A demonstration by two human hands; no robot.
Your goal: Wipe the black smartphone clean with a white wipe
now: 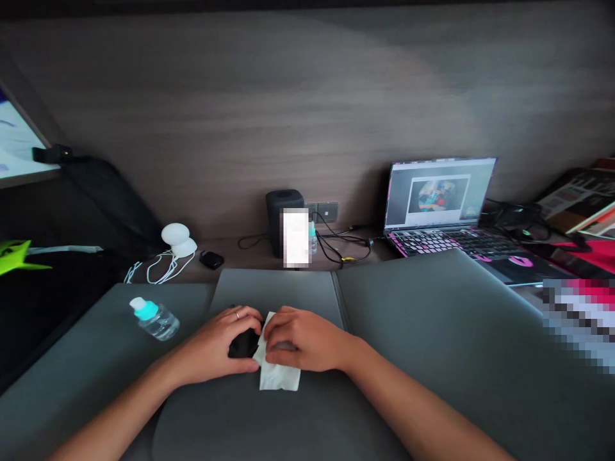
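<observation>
My left hand (pixel 214 346), with a ring on one finger, curls around a smooth black object (pixel 244 344). Most of that object is hidden by the fingers, so its kind cannot be made out. Bent fingers of my right hand (pixel 307 339) pinch a white tissue (pixel 279 378) and press it by the object's right side. The tissue's lower end hangs down over the dark grey surface. Left of my hands, a small clear spray bottle (pixel 161 322) with a turquoise collar and white top lies tilted on the grey mat (pixel 192 298).
At the back stands a black speaker-like box (pixel 275 224) with cables (pixel 336 246) beside it. An open laptop (pixel 439 198) is at the right. A white round device (pixel 176 238) with a cord and a small black item (pixel 211 258) sit back left.
</observation>
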